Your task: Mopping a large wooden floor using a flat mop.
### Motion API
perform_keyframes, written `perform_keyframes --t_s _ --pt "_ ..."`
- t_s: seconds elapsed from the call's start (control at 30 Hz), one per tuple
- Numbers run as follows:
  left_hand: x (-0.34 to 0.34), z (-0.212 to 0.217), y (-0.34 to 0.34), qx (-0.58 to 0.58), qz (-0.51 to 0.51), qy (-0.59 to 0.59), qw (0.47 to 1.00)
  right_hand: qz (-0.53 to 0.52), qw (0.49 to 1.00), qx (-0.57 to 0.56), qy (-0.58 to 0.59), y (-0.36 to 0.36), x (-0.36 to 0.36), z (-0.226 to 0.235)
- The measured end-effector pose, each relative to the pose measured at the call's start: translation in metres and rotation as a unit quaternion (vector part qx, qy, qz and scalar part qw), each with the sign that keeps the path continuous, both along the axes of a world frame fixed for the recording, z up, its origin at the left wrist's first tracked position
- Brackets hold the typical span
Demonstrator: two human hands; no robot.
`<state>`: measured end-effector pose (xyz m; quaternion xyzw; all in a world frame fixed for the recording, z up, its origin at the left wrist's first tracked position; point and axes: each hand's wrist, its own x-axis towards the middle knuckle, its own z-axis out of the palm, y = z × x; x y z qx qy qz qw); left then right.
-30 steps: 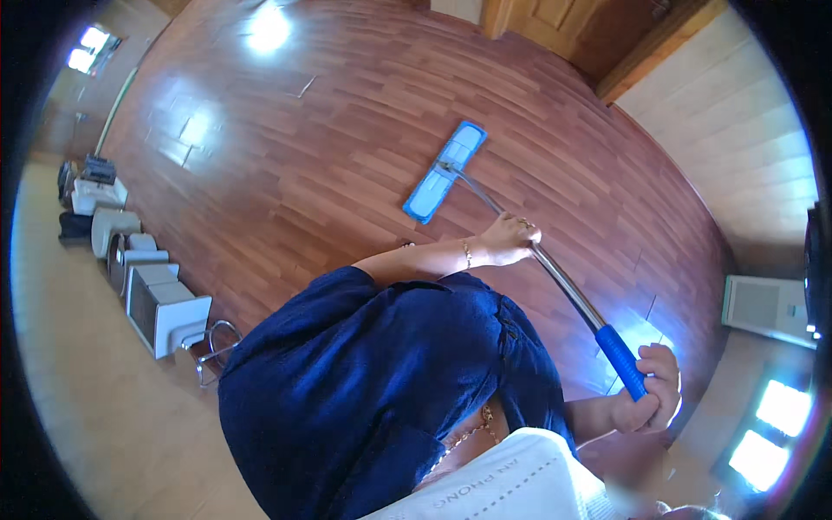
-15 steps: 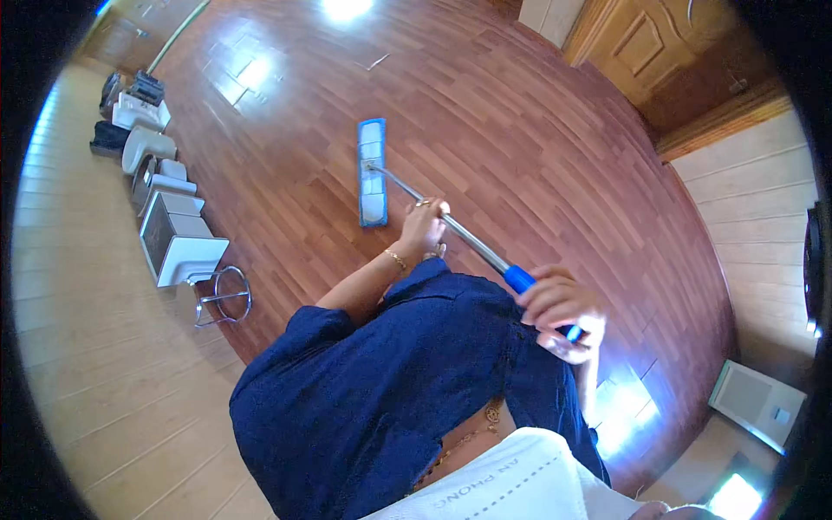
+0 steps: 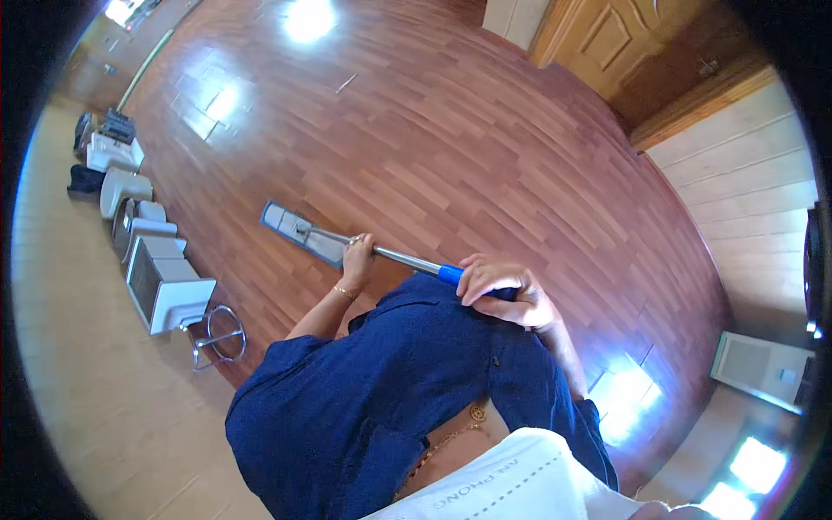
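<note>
Head view | Flat mop head [image 3: 303, 235] lay on plank floor [image 3: 485, 165], front-left | Left grip [image 3: 358, 258] was closed round metal pole [image 3: 406, 258] | Right grip [image 3: 503, 290] curled around blue handle [image 3: 449, 275] | Good control probably required even, flat floor contact

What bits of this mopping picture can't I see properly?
- Underside of the mop head: head view, hidden by its own top.
- End of the blue handle: head view, hidden by the right hand.
- Rest of the wooden door: head view, cut off by the edge.

shiny metal mop handle [image 3: 406, 258]
</note>
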<state>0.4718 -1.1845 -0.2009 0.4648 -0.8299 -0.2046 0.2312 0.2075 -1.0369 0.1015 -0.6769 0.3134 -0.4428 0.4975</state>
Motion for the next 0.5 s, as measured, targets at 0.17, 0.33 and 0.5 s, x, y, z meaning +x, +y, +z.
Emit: perform_keyframes --t_s 0.17,0.33,0.5 --pt "-0.048 0.048 0.014 -0.013 -0.120 0.037 0.992 -0.083 0.995 -0.036 -0.044 0.029 -0.028 0.033" --pt "-0.112 0.099 0.038 -0.016 -0.296 0.078 0.952 -0.269 0.948 -0.161 -0.053 0.106 -0.013 0.075" --pt "-0.079 0.146 0.062 -0.040 -0.495 0.150 0.855 -0.368 0.901 -0.208 0.094 0.185 0.111 0.117"
